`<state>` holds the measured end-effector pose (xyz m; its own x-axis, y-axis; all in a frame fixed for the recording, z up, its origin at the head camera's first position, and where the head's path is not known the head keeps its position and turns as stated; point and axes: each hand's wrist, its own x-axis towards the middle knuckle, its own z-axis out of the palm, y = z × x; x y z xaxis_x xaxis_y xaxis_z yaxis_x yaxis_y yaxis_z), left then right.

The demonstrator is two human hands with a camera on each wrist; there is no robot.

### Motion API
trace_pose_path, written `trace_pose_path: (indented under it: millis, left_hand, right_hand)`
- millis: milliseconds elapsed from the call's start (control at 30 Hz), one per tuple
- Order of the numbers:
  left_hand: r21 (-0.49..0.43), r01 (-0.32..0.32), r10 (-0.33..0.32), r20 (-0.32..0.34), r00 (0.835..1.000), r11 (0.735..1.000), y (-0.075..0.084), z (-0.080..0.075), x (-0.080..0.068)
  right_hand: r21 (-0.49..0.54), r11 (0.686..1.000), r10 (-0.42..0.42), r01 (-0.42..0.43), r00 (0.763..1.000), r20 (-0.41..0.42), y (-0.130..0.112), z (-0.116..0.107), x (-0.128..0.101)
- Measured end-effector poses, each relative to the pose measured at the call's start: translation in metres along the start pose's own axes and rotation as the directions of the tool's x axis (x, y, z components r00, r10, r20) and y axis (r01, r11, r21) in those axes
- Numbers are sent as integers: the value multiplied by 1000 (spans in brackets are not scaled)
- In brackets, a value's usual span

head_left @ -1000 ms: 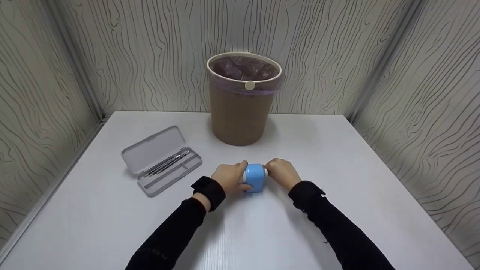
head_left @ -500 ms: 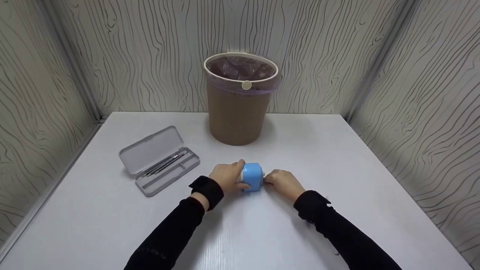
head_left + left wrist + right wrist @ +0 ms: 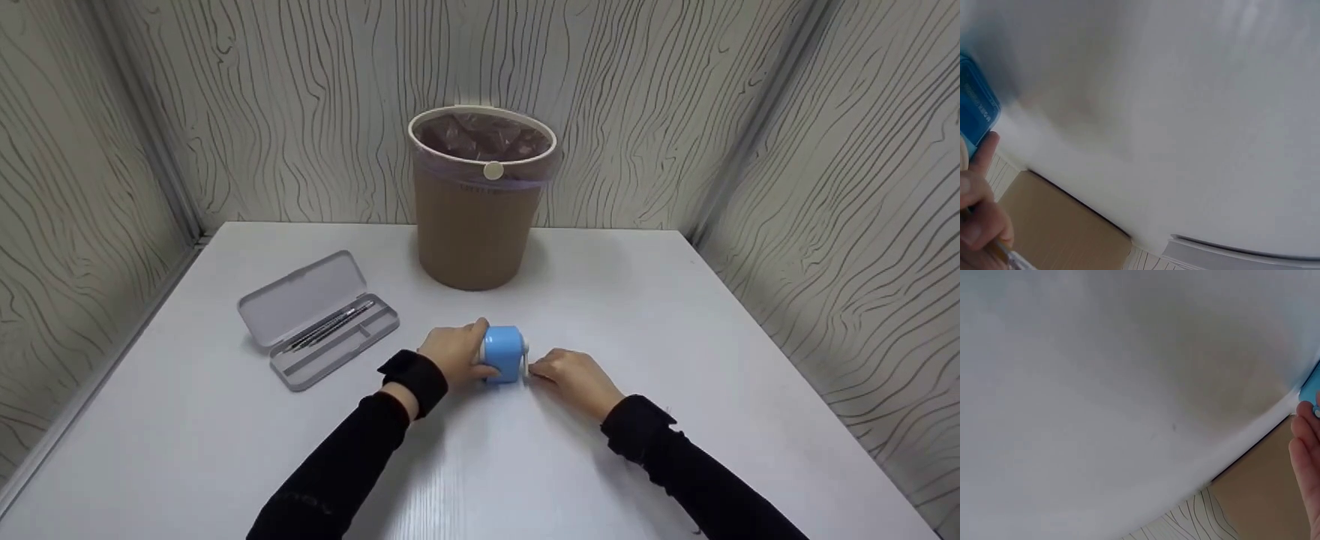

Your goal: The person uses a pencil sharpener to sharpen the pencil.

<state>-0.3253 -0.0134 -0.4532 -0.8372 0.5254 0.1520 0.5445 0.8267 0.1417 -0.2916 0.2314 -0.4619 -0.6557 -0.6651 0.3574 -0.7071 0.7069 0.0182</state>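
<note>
A blue hand-crank pencil sharpener [image 3: 503, 352] lies on the white table in the head view, its crank [image 3: 526, 363] on the right side. My left hand [image 3: 451, 355] grips the sharpener's left side with thumb and fingers spread round it. Between those same fingers, the left wrist view shows part of a pencil [image 3: 1000, 251] with a silvery end; its other end is hidden. My right hand [image 3: 576, 381] pinches the crank's handle, which points down toward the table. In the right wrist view, the curled fingers [image 3: 1304, 430] appear at the right edge beside the blue body.
Left of the hands lies an open grey pencil case [image 3: 296, 381] with several pencils [image 3: 330, 328] in one compartment. Behind the hands stands a brown trash bin [image 3: 472, 232] lined with a plastic bag, near the wood-patterned back wall [image 3: 300, 112].
My right hand has moved down and slightly right, swinging the crank from near the sharpener's middle height to a lower position. The left hand keeps holding the sharpener in place.
</note>
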Motion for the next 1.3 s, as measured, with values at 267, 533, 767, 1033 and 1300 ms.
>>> trace_pose_path:
  millis: [267, 533, 767, 1033, 1300]
  left_hand:
    - [-18, 15, -14, 40, 999, 1000, 2, -5, 0]
    - [6, 3, -3, 61, 998, 1000, 1, -7, 2]
    - [20, -22, 21, 54, 998, 1000, -1, -5, 4]
    - [32, -33, 32, 22, 999, 999, 2, -7, 2]
    - [32, -34, 34, 19, 999, 999, 1, -2, 2]
  right_hand:
    - [27, 1000, 5, -5, 1000, -14, -6, -18, -3]
    - [-1, 1000, -2, 2, 995, -97, -2, -34, 5]
    - [2, 998, 60, -60, 992, -112, 5, -44, 24]
    - [-13, 995, 93, -95, 986, -136, 14, -46, 37]
    - [-37, 992, 111, -117, 984, -142, 16, -38, 46]
